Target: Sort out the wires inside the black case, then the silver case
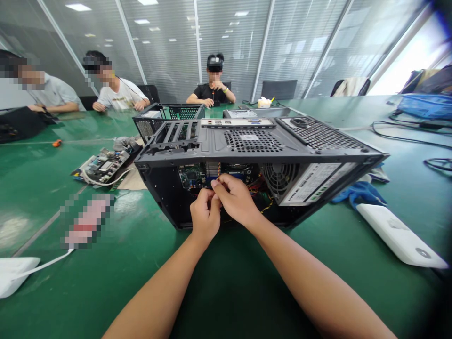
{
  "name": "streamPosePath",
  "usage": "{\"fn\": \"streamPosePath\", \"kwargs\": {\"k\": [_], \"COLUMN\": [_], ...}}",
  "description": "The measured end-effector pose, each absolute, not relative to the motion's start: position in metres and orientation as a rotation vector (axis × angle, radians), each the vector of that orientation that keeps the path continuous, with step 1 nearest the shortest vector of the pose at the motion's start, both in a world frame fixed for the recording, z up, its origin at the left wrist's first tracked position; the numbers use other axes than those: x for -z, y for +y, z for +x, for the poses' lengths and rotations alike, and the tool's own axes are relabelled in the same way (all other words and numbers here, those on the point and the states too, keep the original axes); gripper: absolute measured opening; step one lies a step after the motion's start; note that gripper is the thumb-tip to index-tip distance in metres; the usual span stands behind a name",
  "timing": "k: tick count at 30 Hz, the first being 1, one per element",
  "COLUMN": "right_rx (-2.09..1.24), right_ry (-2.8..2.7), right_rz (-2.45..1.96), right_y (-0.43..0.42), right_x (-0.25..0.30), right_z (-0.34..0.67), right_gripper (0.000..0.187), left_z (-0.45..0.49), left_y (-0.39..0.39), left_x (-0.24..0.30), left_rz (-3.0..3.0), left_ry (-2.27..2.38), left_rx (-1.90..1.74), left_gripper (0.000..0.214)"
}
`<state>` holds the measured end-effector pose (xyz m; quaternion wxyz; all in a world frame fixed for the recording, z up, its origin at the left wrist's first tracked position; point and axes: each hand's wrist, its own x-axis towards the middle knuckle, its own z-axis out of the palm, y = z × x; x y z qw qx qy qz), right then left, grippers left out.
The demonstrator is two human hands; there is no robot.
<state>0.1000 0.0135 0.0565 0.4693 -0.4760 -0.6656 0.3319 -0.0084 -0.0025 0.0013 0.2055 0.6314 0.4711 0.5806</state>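
Note:
A black computer case (215, 148) lies in front of me with its open side toward me. Inside it are a circuit board (192, 178), a power supply with a fan (280, 179) and a white label, and loose coloured wires. At the opening, my right hand (235, 195) is closed in a pinch, with a thin orange-and-black cable (219, 168) running up from its fingertips. Pressed against it, my left hand (205, 214) has thumb and fingers together; whatever they grip is hidden. A yellow-and-black wire (268, 207) hangs lower inside the case.
Left on the green table (137, 268) lie a motherboard (104, 165), a blurred pink object (88, 221) and a white device (17, 273). To the right are blue gloves (363, 193), a white power bank (399, 233) and black cables (406, 129). Three people sit opposite.

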Motion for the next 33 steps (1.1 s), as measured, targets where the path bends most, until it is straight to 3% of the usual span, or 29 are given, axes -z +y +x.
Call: {"fn": "streamPosePath", "kwargs": {"k": [33], "right_rx": [-0.748], "right_ry": [-1.623], "right_rz": [-1.190], "right_y": [0.0145], "right_x": [-0.0559], "right_z": [0.1015], "right_gripper": [0.028], "left_z": [-0.0076], "left_y": [-0.0025], "left_x": [0.0000], "left_rz": [1.718], "left_ry": [1.285], "left_rx": [-1.606], "left_gripper": [0.023]}}
